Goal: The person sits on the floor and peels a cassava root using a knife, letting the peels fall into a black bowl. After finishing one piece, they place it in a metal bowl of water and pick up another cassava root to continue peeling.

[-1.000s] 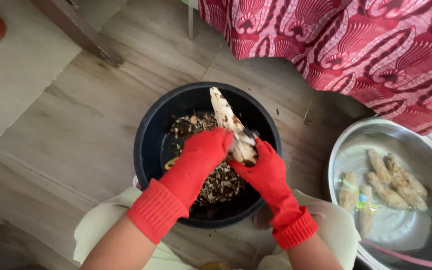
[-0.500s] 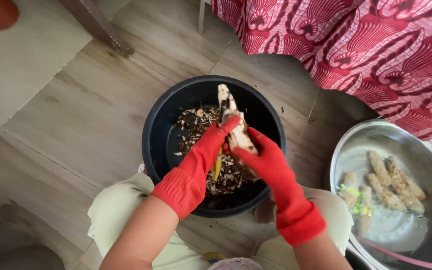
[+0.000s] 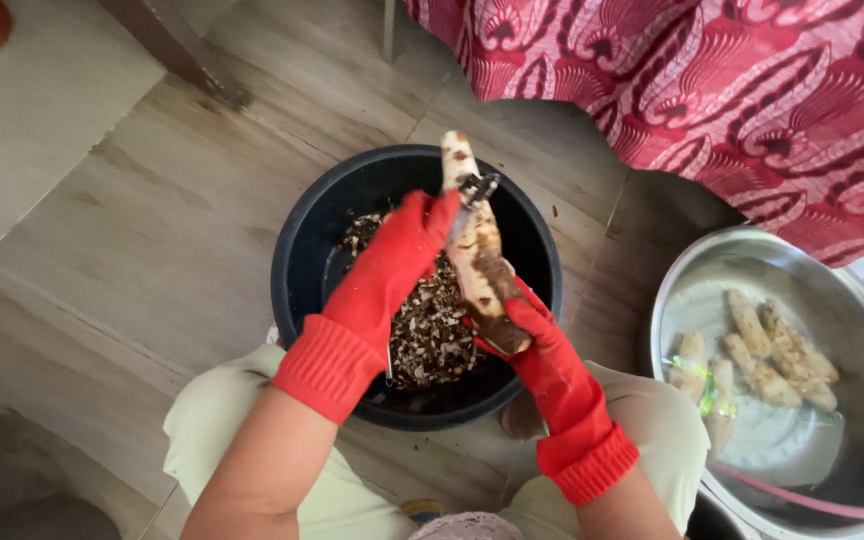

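Note:
Both my hands wear red rubber gloves. My right hand [image 3: 532, 340] grips the lower end of a long pale root [image 3: 474, 240] with brown patches of skin, held tilted over a black bucket [image 3: 297, 250]. My left hand [image 3: 397, 265] holds a small dark peeler [image 3: 474, 195] against the root's upper part. Brown peelings [image 3: 432, 330] cover the bucket's bottom.
A steel basin [image 3: 852, 310] at the right holds water and several peeled roots. Red patterned cloth [image 3: 712, 90] hangs at the top right. My knees in pale trousers [image 3: 212, 440] flank the bucket. Wood-look floor lies all around, with a furniture leg [image 3: 177, 50] at the upper left.
My left hand with the peeler has slid up the root towards its far tip. The root stands a little more upright than a second ago.

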